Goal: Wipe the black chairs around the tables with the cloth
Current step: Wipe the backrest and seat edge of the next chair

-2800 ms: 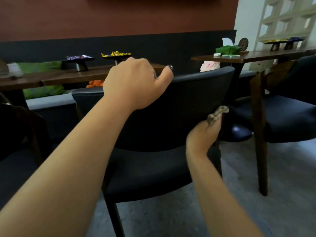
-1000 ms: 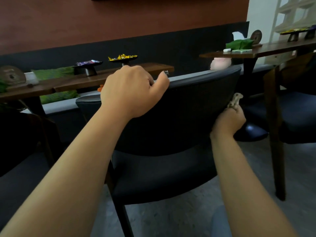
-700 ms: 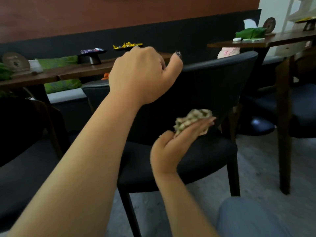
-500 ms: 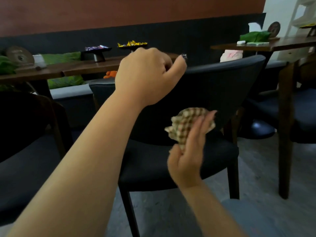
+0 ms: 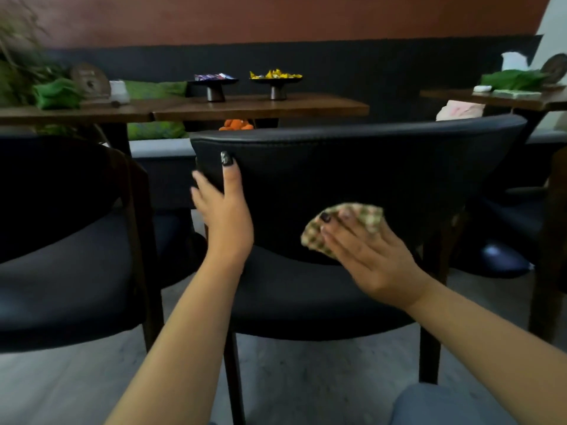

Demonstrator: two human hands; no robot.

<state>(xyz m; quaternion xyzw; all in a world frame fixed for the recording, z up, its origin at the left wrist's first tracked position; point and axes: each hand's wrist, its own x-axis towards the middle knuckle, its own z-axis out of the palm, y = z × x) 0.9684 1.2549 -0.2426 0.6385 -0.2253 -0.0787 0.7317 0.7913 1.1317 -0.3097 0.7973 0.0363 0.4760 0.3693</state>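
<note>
Black chairs are your subject; the middle chair (image 5: 352, 167) serves as landmark, its curved backrest facing you. Your right hand (image 5: 371, 259) lies with fingers straight and spread, pressing the checked cloth (image 5: 365, 213) flat against the rear face of that backrest, low and right of centre. Your left hand (image 5: 225, 219) clasps the backrest's left edge, thumb on the near face, fingers curled round to the far side, steadying the chair.

Step in hand, as judged: wiping the back of the backrest, with the cloth just laid on. The next move calls for firm, even pressure and sweeps across the panel toward the edges and top rim; the seat and legs would follow. Keep the left hand's hold so the chair does not slide, and keep the crumpled cloth from slipping out under the palm.

Count, relative to the middle chair: three black chairs in view, namely the landmark, a left chair (image 5: 70, 250) beside it, and a right chair (image 5: 527, 210), partly cut off by the frame. Two wooden tables: a long table (image 5: 251, 109) behind it and a second table (image 5: 503, 99) behind and to its right. Two pedestal dishes on the long table, a dark-wrapper dish (image 5: 213, 82) and a yellow-wrapper dish (image 5: 276, 79). One cloth; two hands.
</note>
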